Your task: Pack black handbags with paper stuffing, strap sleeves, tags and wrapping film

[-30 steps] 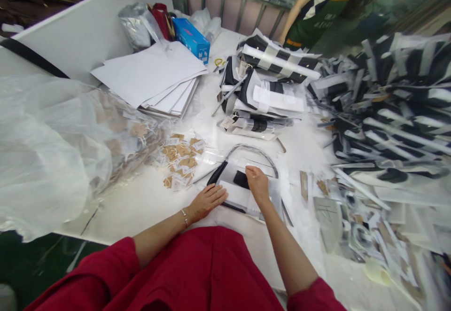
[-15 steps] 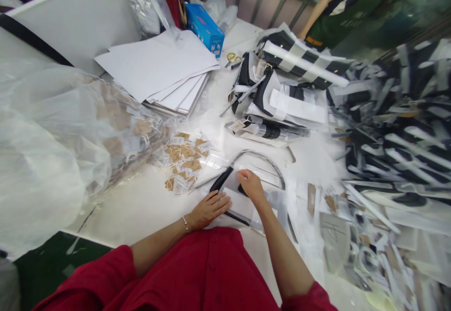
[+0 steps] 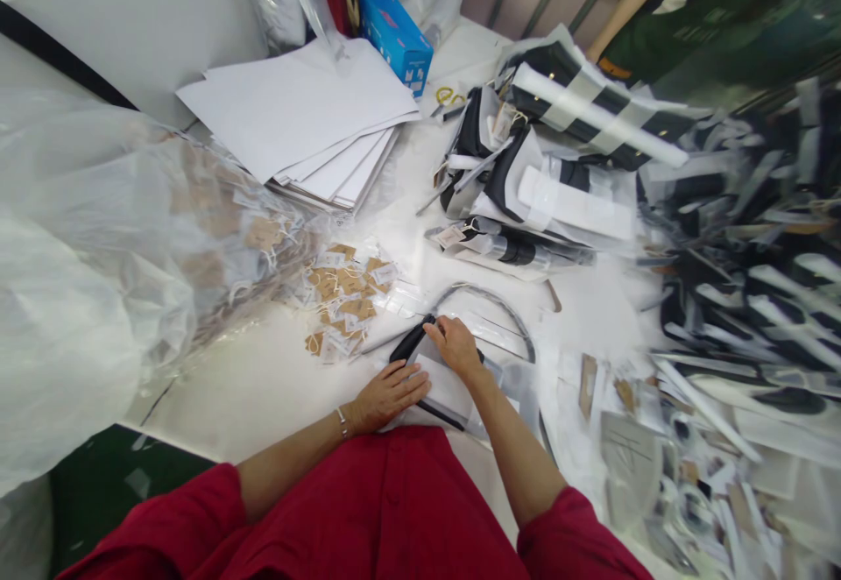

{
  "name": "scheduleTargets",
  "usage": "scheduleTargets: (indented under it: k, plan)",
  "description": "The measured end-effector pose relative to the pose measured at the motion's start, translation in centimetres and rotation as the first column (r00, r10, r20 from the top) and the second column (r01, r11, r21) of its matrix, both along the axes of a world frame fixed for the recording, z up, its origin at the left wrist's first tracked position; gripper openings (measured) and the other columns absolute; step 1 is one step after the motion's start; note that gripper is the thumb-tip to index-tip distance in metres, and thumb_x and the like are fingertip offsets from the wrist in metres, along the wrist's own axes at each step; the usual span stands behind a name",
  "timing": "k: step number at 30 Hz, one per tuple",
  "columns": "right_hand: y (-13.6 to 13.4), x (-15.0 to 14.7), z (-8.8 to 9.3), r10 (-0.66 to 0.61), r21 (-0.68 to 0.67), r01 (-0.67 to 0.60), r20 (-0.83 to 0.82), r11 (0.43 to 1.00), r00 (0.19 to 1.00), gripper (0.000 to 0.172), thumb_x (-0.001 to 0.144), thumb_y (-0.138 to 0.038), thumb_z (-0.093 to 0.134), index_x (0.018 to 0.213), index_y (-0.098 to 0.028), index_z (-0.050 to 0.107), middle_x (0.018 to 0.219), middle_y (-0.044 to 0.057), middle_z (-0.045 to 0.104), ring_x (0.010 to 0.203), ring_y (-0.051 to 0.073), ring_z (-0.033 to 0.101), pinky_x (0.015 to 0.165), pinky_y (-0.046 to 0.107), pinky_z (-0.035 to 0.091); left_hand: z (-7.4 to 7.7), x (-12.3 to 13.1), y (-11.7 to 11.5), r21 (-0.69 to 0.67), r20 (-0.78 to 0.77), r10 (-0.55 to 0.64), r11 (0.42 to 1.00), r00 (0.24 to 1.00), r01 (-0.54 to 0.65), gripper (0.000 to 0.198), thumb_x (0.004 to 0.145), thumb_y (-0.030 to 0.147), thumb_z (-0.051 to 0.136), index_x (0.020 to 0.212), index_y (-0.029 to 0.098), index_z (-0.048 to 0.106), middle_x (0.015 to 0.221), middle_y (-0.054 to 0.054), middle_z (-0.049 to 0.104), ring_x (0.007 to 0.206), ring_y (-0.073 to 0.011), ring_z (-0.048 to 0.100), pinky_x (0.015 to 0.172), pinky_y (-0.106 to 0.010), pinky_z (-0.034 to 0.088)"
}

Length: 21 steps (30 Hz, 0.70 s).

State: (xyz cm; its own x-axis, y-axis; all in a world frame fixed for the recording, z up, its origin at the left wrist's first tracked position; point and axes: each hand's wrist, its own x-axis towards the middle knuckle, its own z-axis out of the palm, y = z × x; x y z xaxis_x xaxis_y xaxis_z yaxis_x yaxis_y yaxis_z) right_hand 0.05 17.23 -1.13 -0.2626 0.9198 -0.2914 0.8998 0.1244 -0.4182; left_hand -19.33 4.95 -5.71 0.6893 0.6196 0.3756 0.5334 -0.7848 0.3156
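Note:
In front of my body lies a handbag (image 3: 441,378) with a pale panel, black edges and clear plastic over part of it. Its long wrapped strap (image 3: 498,296) curves out beyond it. My left hand (image 3: 389,394) rests flat on the bag's lower left side, fingers stretched out. At the upper edge, close to the black end piece (image 3: 412,341), my right hand (image 3: 455,345) is closed with its fingers curled together. Whatever those fingertips pinch is hidden. Brown and white tags with strings (image 3: 351,286) lie in a loose heap left of the bag.
White sheets (image 3: 302,116) are stacked at the back left, beside a blue box (image 3: 394,37). Wrapped bags (image 3: 558,194) stand beyond the strap, and more bags (image 3: 755,238) crowd the right. A large plastic bag (image 3: 79,300) bulges at left. Another person's arm (image 3: 634,6) reaches in at the back.
My right hand has moved left along the bag's upper edge, toward the black end piece. The left hand stays on the bag. The view has shifted slightly.

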Motion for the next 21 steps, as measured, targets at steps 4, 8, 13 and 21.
scheduleTargets:
  k: [4,8,13,21]
  plan:
    - [0.6,1.1,-0.5,-0.122,-0.141,0.091,-0.225,0.986,0.967,0.041,0.094,-0.053,0.039,0.089,-0.023,0.066,0.080,0.003,0.069,0.081,0.019,0.062,0.075,0.028,0.043,0.1,0.0,-0.1,-0.011,-0.013,0.008,1.000,1.000,-0.008,0.043,0.098,0.012,0.033,0.139,0.016,0.046,0.140,-0.010,0.055,0.136,-0.0233,0.041,0.113,-0.044,0.033]
    - [2.6,3.9,-1.0,-0.491,-0.148,0.469,-0.309,0.871,0.815,0.038,0.088,-0.050,0.044,0.085,-0.020,0.066,0.080,0.004,0.071,0.078,0.019,0.063,0.076,0.029,0.046,0.1,0.1,-0.1,-0.021,-0.014,0.012,1.000,1.000,-0.012,0.043,0.098,0.013,0.035,0.139,0.015,0.046,0.140,-0.010,0.054,0.137,-0.0245,0.040,0.114,-0.045,0.032]
    - [5.2,6.9,-2.2,-0.666,-0.019,0.673,-0.165,0.739,0.727,0.042,0.065,-0.045,0.070,0.094,-0.015,0.066,0.094,0.011,0.071,0.085,0.023,0.063,0.080,0.034,0.047,0.0,0.1,-0.2,-0.046,-0.013,0.004,0.999,1.000,-0.004,0.044,0.098,0.013,0.035,0.141,0.015,0.044,0.140,-0.012,0.054,0.137,-0.0246,0.040,0.113,-0.045,0.033]
    - [5.5,6.8,-2.1,-0.575,-0.402,0.463,-0.226,0.790,0.786,0.030,0.055,-0.037,0.079,0.076,-0.019,0.067,0.061,-0.003,0.063,0.056,0.014,0.057,0.054,0.026,0.044,0.3,0.0,-0.1,-0.065,-0.024,-0.004,0.998,1.000,0.002,0.044,0.098,0.013,0.033,0.141,0.015,0.043,0.140,-0.013,0.054,0.136,-0.0240,0.042,0.112,-0.044,0.035]
